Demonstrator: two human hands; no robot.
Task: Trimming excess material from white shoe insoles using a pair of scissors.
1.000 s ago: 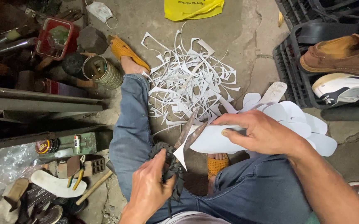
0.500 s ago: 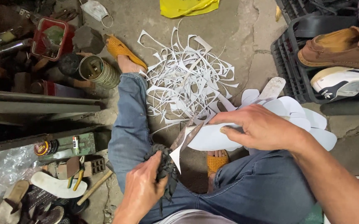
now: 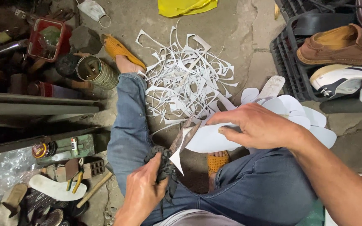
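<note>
Now left hand (image 3: 143, 192) knife (image 3: 184, 136) trimming insole (image 3: 210, 140) edge; right hand (image 3: 258, 125) steadies.

knife (image 3: 184, 136): worn blade, cloth-wrapped handle, tilted up-right, edge in the sheet
sole sheet (image 3: 208, 140): white, flat, partly cut, above the lap

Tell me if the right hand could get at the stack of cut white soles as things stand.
Probably yes: the stack of white soles lies just beyond the right hand with nothing between, but that hand now holds the white sheet.
</note>
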